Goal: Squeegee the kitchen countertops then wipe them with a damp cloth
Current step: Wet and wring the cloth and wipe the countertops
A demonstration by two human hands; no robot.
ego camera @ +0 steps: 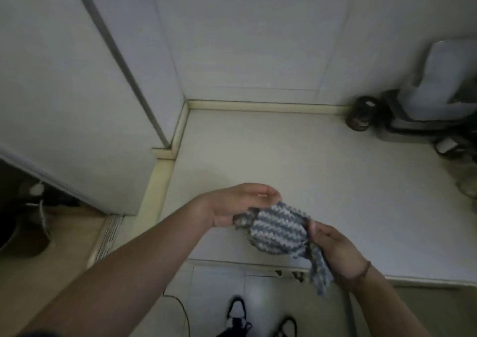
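Pale countertop [296, 156] runs into a walled corner at eleven o'clock, its raised lip closing the back and left edges. Above the front edge, the left hand [232, 205] and right hand [333, 246] pinch opposite ends of a striped blue-and-white cloth [277, 229], fingers closed on the fabric. Open room lies toward twelve. At two o'clock, a dark jar [360, 114] and a white appliance [438, 83] could likely be knocked by a wide sweep; the dangling end at five o'clock may drip off the edge.

Pale countertop [296, 156]; dark jar [360, 114], white appliance [433, 91] at far right.
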